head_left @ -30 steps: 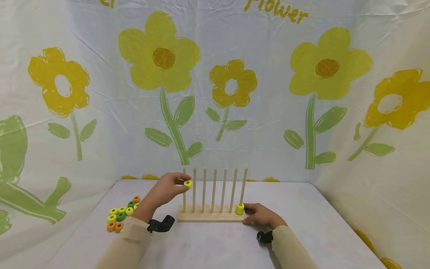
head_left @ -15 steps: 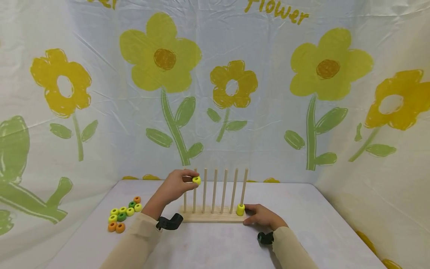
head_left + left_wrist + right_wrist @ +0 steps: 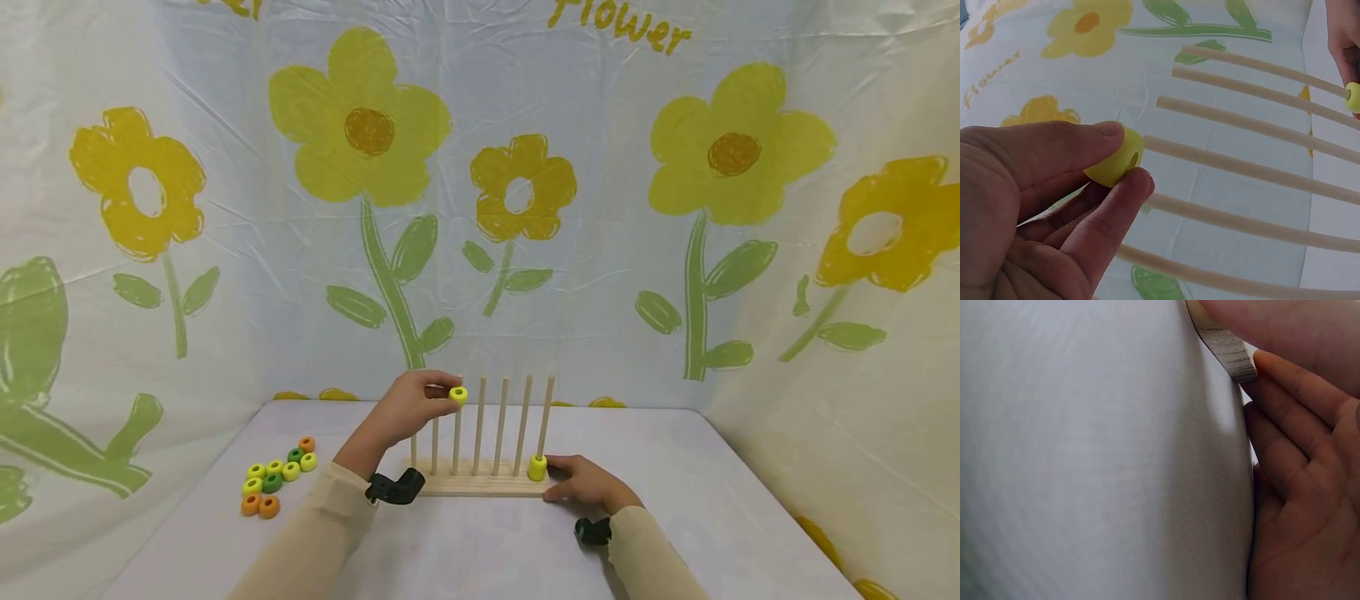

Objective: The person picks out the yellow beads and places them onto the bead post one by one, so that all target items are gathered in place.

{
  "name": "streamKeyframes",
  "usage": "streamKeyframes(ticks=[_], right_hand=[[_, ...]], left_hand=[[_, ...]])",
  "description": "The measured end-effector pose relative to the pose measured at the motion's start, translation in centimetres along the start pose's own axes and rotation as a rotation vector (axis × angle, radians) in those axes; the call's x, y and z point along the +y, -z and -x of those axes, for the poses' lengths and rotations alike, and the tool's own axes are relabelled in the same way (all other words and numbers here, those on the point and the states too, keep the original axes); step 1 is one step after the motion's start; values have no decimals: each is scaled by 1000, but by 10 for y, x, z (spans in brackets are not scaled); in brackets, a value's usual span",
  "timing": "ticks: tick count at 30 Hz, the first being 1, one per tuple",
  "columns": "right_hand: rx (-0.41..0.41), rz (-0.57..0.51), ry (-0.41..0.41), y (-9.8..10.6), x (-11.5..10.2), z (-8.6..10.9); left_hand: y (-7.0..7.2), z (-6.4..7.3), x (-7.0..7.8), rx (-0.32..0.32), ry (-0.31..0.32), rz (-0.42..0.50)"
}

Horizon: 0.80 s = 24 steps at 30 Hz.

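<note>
My left hand (image 3: 412, 407) pinches a yellow bead (image 3: 458, 396) between thumb and fingertips, high at the left part of a wooden peg rack (image 3: 480, 487). In the head view the bead is at the top of the third peg from the left. The left wrist view shows the bead's hole (image 3: 1134, 160) close to peg tips; whether a peg has entered it I cannot tell. My right hand (image 3: 592, 482) grips the right end of the rack's base, thumb in front and fingers behind. Yellow beading (image 3: 537, 468) sits at the bottom of the rightmost peg.
On the white table (image 3: 480, 550), left of the rack, lies a loose group of yellow, green (image 3: 272, 482) and orange beads (image 3: 269, 507). Behind the table hangs a flower-printed cloth (image 3: 600, 317). Each wrist carries a black camera mount (image 3: 397, 487).
My left hand has carried the yellow bead rightward and slightly up, from near the leftmost peg to the third peg's top. The right hand stays on the rack's end.
</note>
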State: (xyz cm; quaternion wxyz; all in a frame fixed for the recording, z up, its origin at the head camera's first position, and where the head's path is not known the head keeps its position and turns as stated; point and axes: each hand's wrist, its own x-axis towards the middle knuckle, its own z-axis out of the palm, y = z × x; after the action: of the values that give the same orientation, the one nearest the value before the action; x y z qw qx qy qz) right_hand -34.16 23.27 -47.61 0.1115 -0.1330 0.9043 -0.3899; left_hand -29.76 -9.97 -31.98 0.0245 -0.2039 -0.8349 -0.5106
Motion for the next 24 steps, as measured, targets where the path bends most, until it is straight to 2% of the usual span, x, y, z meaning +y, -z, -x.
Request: streamKeyframes(ticks=[10,24], right_hand=[[-13,0,22,-2,3,1],[-9,-19,7,0,1,-1]], left_hand=[[-13,-8,8,7,-37,-55],[-29,-27,36,-45,-84,-137]])
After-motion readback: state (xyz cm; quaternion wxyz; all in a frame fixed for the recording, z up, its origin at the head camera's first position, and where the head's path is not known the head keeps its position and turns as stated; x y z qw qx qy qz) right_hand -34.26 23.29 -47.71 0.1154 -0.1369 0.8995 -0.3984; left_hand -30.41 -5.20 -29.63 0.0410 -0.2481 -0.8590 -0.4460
